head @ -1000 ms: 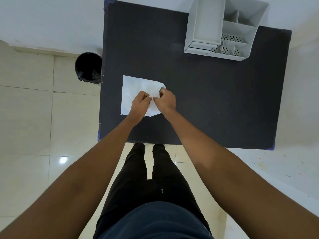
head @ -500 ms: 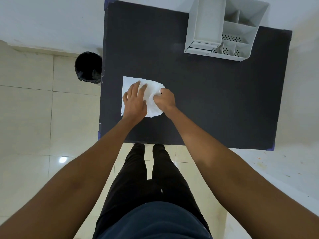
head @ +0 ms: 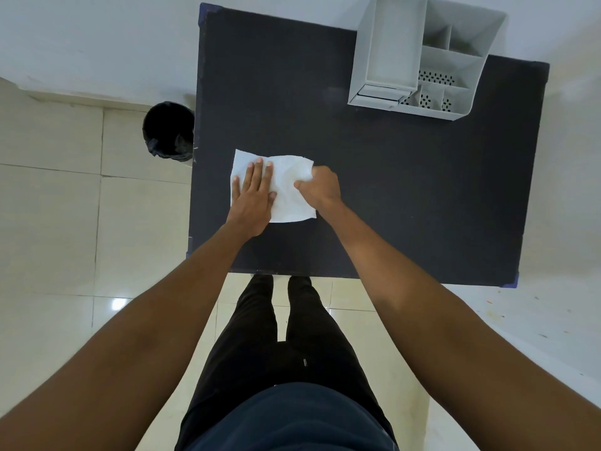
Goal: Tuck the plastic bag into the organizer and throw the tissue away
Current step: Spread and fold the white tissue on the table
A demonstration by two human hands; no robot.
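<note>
Bright even light, floor glare, wide-angle distortion.

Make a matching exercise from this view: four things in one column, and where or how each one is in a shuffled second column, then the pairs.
Things:
1. left hand
2. right hand
3. organizer
4. bin

States:
A. on the floor, left of the table
B. closed on the white sheet's right edge
C. flat on the sheet
D. far right of the table

Pairs: 1-C, 2-B, 3-D, 4-A
</note>
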